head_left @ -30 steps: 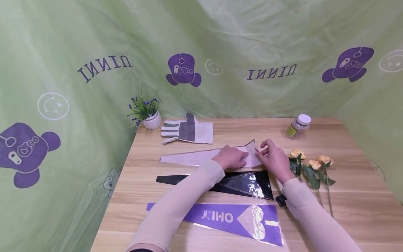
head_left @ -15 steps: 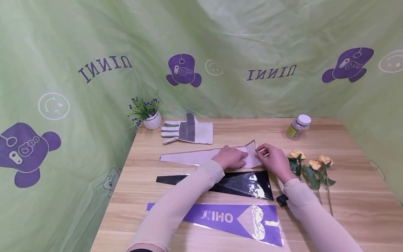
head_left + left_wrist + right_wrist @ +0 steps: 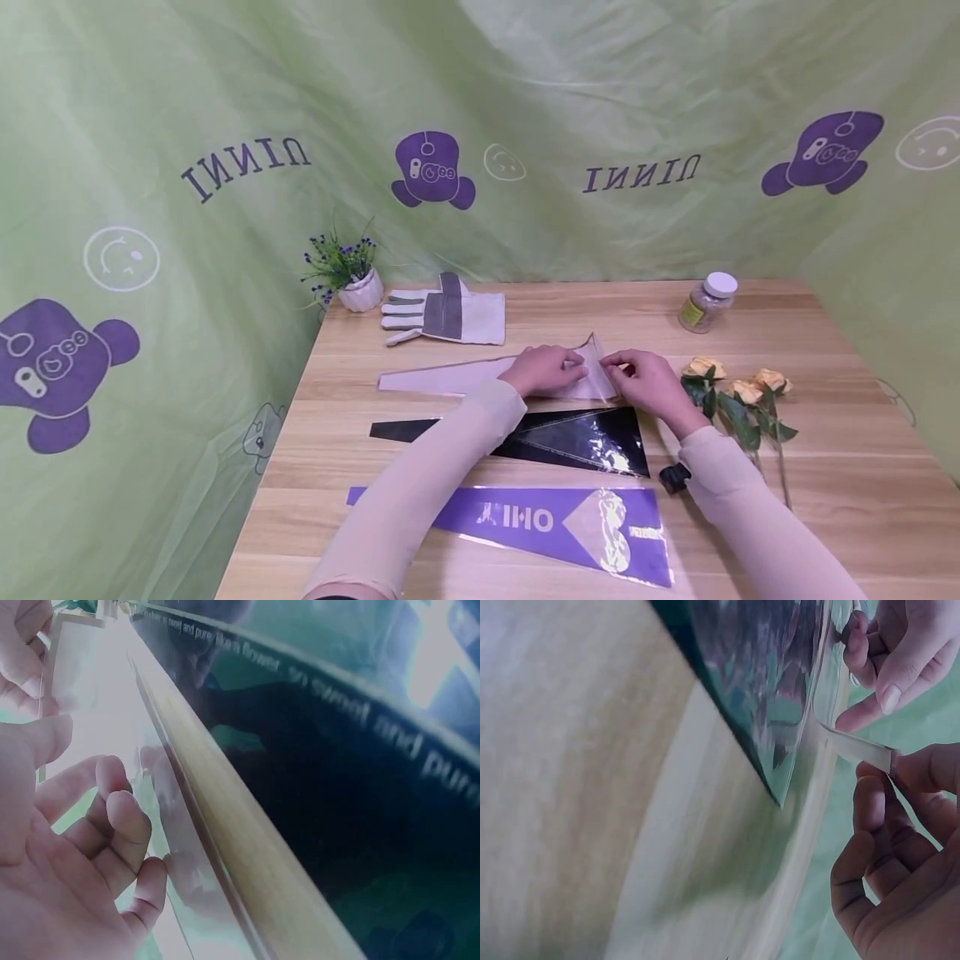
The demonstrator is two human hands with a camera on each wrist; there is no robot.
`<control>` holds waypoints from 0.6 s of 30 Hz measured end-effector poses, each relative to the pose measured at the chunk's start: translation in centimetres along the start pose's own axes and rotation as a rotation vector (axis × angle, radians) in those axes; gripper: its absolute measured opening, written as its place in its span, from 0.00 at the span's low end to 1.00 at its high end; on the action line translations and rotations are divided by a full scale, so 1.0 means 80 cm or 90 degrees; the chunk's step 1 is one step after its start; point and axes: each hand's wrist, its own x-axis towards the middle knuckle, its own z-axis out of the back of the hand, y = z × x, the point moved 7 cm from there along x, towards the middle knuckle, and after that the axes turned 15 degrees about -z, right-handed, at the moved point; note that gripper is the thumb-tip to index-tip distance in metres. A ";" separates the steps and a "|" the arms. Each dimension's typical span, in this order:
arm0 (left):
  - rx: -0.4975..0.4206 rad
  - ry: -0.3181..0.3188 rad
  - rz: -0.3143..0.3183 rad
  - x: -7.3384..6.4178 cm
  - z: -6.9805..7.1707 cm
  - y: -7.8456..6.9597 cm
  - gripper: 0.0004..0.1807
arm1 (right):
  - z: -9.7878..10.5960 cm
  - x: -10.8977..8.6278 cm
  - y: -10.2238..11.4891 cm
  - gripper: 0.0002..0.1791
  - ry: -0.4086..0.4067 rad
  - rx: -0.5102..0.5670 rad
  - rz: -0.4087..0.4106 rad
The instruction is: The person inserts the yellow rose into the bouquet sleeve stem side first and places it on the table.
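Pinching the wide end of the white bag (image 3: 450, 377) between thumb and fingertips, the right hand (image 3: 648, 382) holds that edge bent up off the table (image 3: 862, 467); the right wrist view shows a narrow, pale strip of it between the fingertips. The left hand (image 3: 549, 369) rests on the same bag just beside the right one, palm down, its fingers loosely bent and not wrapped round anything. The white bag lies flat along most of its length, with its narrow end pointing left and a dark line along its far border. It is the farthest of three tapered bags from the person.

Nearer the person lies the black bag (image 3: 577, 440), shiny, with its narrow end also to the left; white print on it in the left wrist view includes the words "like a flower". Nearest is the purple bag (image 3: 517, 521), with a clear heart shape toward its wide end. The left forearm crosses over both of these bags.

Past the white bag, a grey and white work glove (image 3: 444, 315) lies flat, just beside a white pot (image 3: 362, 292) of small purple flowers. A clear jar (image 3: 705, 307) with a white lid stands at the back right. Peach roses (image 3: 748, 390) lie to the right of the right hand, and a small black object (image 3: 673, 478), too hidden to name, sits against the right sleeve.
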 end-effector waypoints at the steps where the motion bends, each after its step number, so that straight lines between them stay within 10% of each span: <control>1: -0.005 -0.007 0.000 0.000 0.001 0.000 0.22 | -0.001 0.000 0.000 0.10 0.000 0.000 0.000; 18: -0.166 -0.126 0.067 0.000 0.013 -0.012 0.14 | -0.007 -0.003 0.010 0.10 -0.001 0.004 0.026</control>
